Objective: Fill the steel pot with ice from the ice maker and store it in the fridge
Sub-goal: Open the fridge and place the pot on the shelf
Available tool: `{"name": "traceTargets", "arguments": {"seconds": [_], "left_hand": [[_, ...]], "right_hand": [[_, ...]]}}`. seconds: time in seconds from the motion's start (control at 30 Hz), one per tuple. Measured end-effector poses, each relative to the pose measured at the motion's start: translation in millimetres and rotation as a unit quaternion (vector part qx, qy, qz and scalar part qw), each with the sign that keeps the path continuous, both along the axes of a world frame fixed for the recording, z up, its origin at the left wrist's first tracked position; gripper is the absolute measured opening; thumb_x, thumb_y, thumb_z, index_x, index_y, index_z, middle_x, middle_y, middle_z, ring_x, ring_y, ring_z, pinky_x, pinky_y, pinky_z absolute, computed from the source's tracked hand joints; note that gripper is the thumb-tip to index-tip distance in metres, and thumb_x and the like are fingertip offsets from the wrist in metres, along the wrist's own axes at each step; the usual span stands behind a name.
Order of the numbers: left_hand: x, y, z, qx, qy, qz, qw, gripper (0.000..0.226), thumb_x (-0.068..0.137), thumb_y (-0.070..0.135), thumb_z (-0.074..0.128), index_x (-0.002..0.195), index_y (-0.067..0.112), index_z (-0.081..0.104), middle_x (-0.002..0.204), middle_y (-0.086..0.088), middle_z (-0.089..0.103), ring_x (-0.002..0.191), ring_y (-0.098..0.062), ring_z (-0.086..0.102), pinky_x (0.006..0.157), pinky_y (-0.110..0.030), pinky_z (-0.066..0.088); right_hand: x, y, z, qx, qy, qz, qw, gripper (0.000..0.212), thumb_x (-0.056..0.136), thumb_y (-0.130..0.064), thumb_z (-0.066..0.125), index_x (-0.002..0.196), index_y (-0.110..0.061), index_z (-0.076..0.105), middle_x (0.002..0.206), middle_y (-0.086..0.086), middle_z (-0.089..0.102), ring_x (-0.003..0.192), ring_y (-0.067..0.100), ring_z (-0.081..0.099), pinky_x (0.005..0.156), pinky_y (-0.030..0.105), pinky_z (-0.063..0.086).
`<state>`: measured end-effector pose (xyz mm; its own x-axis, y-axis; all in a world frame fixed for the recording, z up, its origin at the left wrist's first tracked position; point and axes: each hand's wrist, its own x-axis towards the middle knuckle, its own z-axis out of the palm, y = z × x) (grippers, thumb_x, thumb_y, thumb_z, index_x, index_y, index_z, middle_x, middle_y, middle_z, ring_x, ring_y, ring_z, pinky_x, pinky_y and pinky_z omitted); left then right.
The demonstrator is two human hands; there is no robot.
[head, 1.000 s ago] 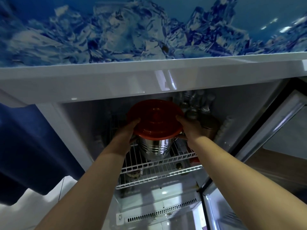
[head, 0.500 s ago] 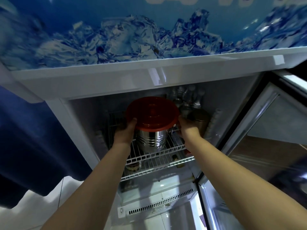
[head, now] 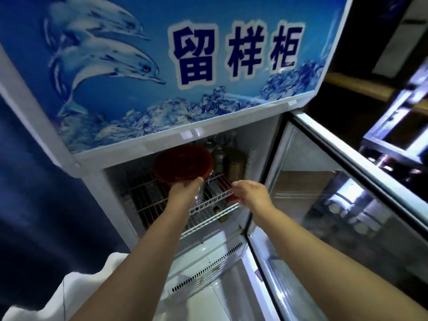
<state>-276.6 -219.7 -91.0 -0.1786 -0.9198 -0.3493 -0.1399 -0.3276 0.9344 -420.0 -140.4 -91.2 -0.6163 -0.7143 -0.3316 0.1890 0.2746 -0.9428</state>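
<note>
Head cam, only view: fridge (head: 120,156) is open, glass door (head: 312,205) swung out to the right. Blue header panel (head: 111,93) on top carries dolphins, ice graphics and "留样柜".

Steel pot (head: 201,193) is inside the fridge, standing upright on the upper wire shelf (head: 148,198), around mid-width and close to the shelf's front edge. Red lid (head: 183,163) is on the pot. Only a narrow strip of steel wall shows, right of the left hand.

Left hand (head: 185,192) lies against the pot's front, fingertips up at the lid's lower rim. Contact is clear, but the fingers are hidden, so can't tell whether it's clamping or just resting.

Right hand (head: 251,189) is released: fingers loose and roughly straight, holding nothing, clear of the pot, above the shelf's front right corner.

Back right corner of the shelf: cluster of bottles (head: 220,154) and a gold can (head: 236,165), just beside the pot's lid. A second wire shelf (head: 208,220) sits right below the first, small items on it too blurred to ID. Vent grille (head: 208,269) runs along the fridge base. White cloth (head: 76,286) at lower left.
</note>
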Motion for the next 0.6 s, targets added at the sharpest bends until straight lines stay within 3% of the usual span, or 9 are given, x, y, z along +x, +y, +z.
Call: {"name": "traceTargets", "arguments": {"seconds": [0.1, 0.2, 0.3, 0.37, 0.47, 0.6], "left_hand": [[-9.1, 23.2, 13.8, -0.001, -0.002, -0.085, 0.996, 0.025, 0.090, 0.025, 0.062, 0.103, 0.004, 0.064, 0.079, -0.005, 0.059, 0.074, -0.017, 0.055, 0.076, -0.032, 0.047], [-18.7, 45.5, 19.7, -0.019, -0.004, -0.123, 0.992, 0.016, 0.089, 0.021, 0.064, 0.096, 0.007, 0.067, 0.078, -0.002, 0.061, 0.076, -0.017, 0.057, 0.076, -0.031, 0.048], [-32.0, 70.5, 25.8, -0.029, 0.012, -0.159, 0.987, 0.008, 0.088, 0.014, 0.062, 0.081, 0.015, 0.065, 0.076, -0.003, 0.061, 0.070, -0.014, 0.055, 0.064, -0.025, 0.044], [-44.9, 89.4, 31.6, -0.026, 0.030, -0.181, 0.983, 0.007, 0.087, 0.007, 0.060, 0.085, 0.012, 0.065, 0.075, -0.004, 0.060, 0.071, -0.015, 0.054, 0.063, -0.024, 0.043], [-67.7, 117.3, 39.2, -0.044, 0.045, -0.216, 0.974, 0.017, 0.084, 0.006, 0.063, 0.101, 0.005, 0.067, 0.081, -0.006, 0.065, 0.075, -0.018, 0.057, 0.070, -0.029, 0.047], [-93.1, 166.4, 56.6, -0.088, 0.061, -0.264, 0.958, 0.012, 0.085, 0.010, 0.064, 0.094, 0.018, 0.066, 0.089, -0.001, 0.067, 0.083, -0.014, 0.061, 0.069, -0.023, 0.047]], "right_hand": [[-1.5, 31.3, 22.1, -0.015, 0.026, -0.001, 1.000, 0.010, 0.088, -0.007, 0.061, 0.083, -0.010, 0.070, 0.077, 0.003, 0.067, 0.075, 0.015, 0.063, 0.060, 0.021, 0.047], [-6.7, 63.5, 41.1, -0.032, 0.070, 0.000, 0.997, 0.010, 0.088, -0.007, 0.062, 0.091, -0.004, 0.071, 0.083, 0.008, 0.069, 0.075, 0.013, 0.062, 0.058, 0.015, 0.048], [-14.8, 94.9, 58.4, -0.027, 0.131, -0.017, 0.991, 0.012, 0.087, -0.007, 0.062, 0.083, -0.012, 0.072, 0.087, 0.007, 0.070, 0.076, 0.011, 0.061, 0.064, 0.017, 0.046], [-21.6, 115.5, 70.2, -0.028, 0.177, -0.036, 0.983, 0.018, 0.087, -0.005, 0.060, 0.079, -0.016, 0.071, 0.087, 0.005, 0.071, 0.079, 0.012, 0.062, 0.067, 0.017, 0.046], [-29.8, 148.2, 85.8, -0.015, 0.272, -0.037, 0.962, 0.018, 0.089, -0.005, 0.057, 0.088, -0.013, 0.073, 0.092, 0.000, 0.071, 0.085, 0.009, 0.063, 0.075, 0.016, 0.048], [-38.6, 203.2, 98.4, 0.034, 0.369, -0.050, 0.928, 0.020, 0.088, -0.014, 0.056, 0.093, -0.023, 0.073, 0.087, -0.012, 0.067, 0.086, 0.008, 0.063, 0.083, 0.030, 0.052]]}}
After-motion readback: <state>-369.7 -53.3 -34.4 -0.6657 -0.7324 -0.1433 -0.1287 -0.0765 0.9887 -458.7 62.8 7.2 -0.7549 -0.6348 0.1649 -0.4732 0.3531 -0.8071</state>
